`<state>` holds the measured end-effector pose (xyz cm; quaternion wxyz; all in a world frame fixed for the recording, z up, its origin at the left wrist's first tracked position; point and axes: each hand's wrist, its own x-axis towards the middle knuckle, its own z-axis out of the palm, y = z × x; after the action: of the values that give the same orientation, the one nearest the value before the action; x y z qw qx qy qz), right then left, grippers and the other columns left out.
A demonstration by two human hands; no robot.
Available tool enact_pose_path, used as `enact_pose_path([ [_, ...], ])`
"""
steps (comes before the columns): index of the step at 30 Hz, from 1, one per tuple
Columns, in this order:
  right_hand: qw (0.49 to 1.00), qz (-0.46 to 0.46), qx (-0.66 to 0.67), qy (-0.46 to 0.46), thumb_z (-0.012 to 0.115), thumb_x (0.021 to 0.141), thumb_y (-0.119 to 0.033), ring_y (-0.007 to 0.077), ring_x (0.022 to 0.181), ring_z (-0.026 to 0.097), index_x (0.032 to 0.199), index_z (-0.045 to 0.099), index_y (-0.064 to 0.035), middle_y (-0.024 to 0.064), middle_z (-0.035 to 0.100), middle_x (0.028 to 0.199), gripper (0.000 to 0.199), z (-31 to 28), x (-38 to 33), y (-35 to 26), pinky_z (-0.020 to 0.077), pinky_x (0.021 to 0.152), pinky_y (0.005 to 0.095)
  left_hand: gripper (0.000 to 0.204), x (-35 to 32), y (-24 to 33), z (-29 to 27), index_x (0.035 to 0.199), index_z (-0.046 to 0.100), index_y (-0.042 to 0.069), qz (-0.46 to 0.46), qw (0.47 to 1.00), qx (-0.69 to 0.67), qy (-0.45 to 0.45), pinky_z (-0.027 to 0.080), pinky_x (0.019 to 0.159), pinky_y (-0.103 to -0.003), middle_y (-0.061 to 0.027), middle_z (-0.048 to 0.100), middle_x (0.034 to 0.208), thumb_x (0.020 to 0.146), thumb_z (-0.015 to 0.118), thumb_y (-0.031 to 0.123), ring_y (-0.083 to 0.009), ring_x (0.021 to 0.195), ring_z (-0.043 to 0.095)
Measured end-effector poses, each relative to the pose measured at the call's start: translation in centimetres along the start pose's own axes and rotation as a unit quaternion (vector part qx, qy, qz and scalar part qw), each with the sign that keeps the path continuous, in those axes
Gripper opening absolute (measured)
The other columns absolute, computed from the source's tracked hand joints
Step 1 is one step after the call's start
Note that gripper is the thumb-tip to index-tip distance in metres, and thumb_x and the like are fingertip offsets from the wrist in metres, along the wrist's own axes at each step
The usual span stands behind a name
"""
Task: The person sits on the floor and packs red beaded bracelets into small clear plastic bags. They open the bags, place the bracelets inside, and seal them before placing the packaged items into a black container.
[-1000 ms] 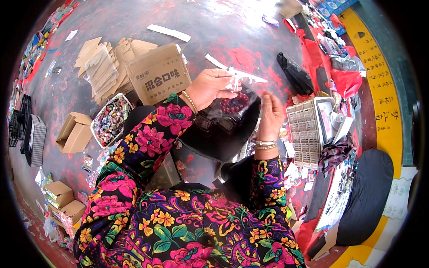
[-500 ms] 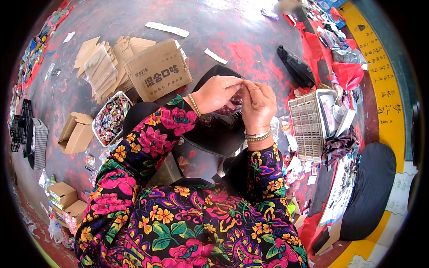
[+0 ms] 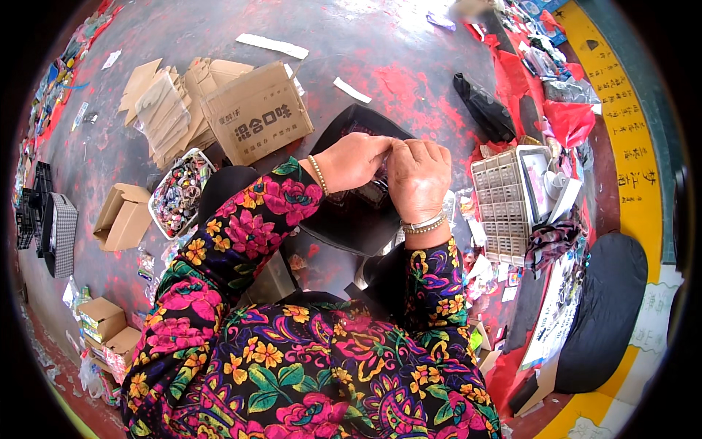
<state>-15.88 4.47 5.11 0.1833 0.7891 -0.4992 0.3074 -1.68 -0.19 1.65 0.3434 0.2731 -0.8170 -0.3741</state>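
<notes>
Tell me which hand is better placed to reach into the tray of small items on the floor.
Left, probably. The tray lies on the person's left, beside the left forearm; the left hand is nearer than the right hand.

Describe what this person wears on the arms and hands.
Both arms are covered by long black sleeves printed with large pink, yellow and orange flowers. The left hand has a thin beaded bracelet at the wrist; the right hand has a silvery banded bracelet. No gloves.
</notes>
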Motion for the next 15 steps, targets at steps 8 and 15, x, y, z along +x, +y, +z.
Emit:
enact_pose_path([
  [8, 0.993, 0.044, 0.062, 0.088, 0.064, 0.061, -0.004, 0.0223, 0.067, 0.055, 0.069, 0.058, -0.0092, 0.0034, 0.056, 0.068, 0.011, 1.0, -0.1, 1.1, 0.0428, 0.064, 0.0338, 0.021, 0.0, -0.4, 0.3, 0.107, 0.054, -0.002, -0.008, 1.000, -0.020, 0.010, 0.053, 0.055, -0.029, -0.0161, 0.062, 0.077, 0.088, 0.047, 0.002, -0.0187, 0.066, 0.063],
  [15, 0.961, 0.185, 0.181, 0.096, 0.062, 0.064, 0.001, 0.0186, 0.065, 0.056, 0.068, 0.058, -0.0075, 0.0034, 0.058, 0.067, 0.011, 1.3, -0.9, 1.5, 0.0450, 0.064, 0.0299, 0.021, 0.2, -0.4, 0.0, 0.110, 0.054, -0.002, -0.074, 0.993, -0.095, -0.015, 0.055, 0.057, -0.027, -0.0132, 0.063, 0.088, 0.091, 0.046, 0.004, -0.0173, 0.072, 0.064],
])
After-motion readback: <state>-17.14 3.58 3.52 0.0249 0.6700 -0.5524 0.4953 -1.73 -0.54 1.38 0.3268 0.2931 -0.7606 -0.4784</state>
